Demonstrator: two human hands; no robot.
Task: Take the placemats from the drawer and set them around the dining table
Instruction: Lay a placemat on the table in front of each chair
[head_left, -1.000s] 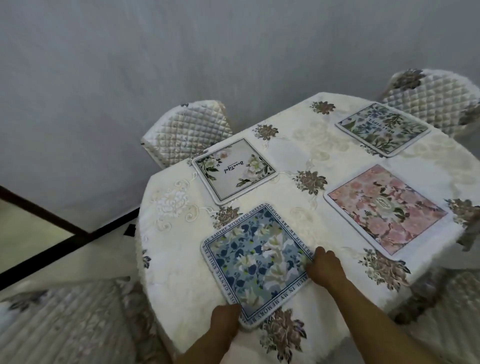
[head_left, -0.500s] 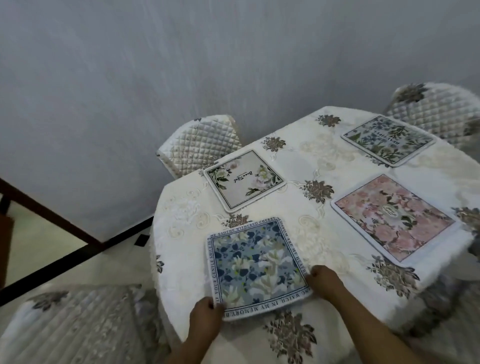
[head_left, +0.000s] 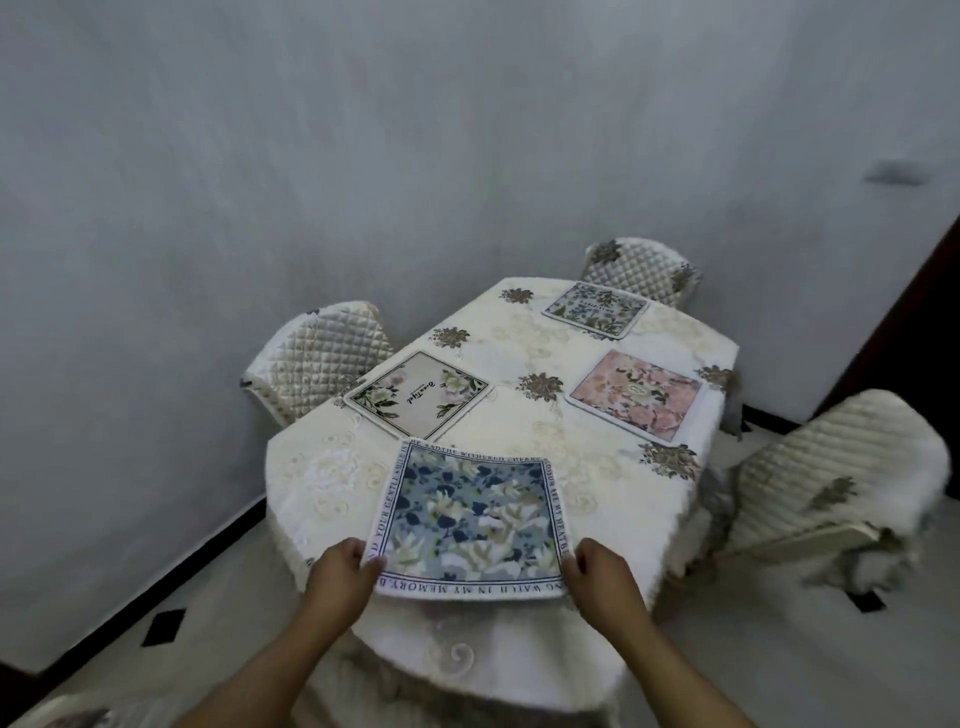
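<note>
Your blue placemat (head_left: 470, 519) lies at the six o'clock edge of the table (head_left: 670, 525), its near border hanging just past the rim; your left hand (head_left: 337, 571) pinches the near-left corner and your right hand (head_left: 602, 574) the near-right one, fingers curled round the edge. The near border bows a little between your hands, so I judge it thin, light and only half stiff. The corners are the sensible hold, and it should slide readily on cloth. The embroidered tablecloth (head_left: 322, 467) looks soft and may ruck. Further out lie the cream placemat (head_left: 415, 392) at ten o'clock, the pink placemat (head_left: 636, 395) at two and the green placemat (head_left: 595, 309) at twelve; quilted chairs (head_left: 322, 353) ring the table; beyond are a grey wall (head_left: 260, 182) and a pale floor (head_left: 779, 649).
</note>
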